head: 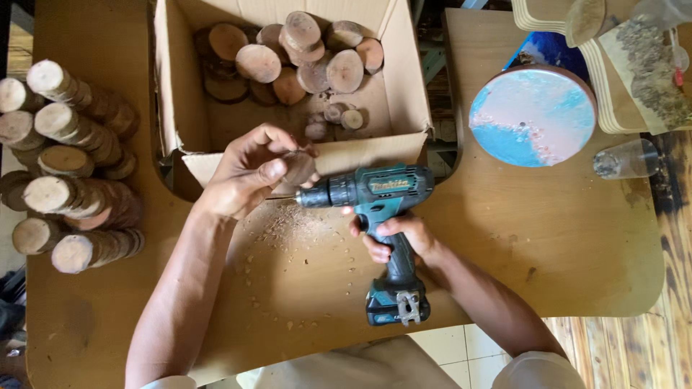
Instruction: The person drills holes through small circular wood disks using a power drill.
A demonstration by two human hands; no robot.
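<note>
Right, looking down from my head camera: my left hand pinches a small round wooden slice with bark edge between thumb and fingers, held just above the light brown wooden surface, in front of the open cardboard box. My right hand is wrapped tight around the grip of the teal and black cordless drill, which lies level, its thin bit pointing left under my left hand, close by the slice. Pale sawdust and chips are scattered on the surface below the bit. More wooden slices are piled inside the box. Stacked rows of cut wood rounds lie at the left edge. A round blue, white and pink resin disc rests off to the right, well apart.
</note>
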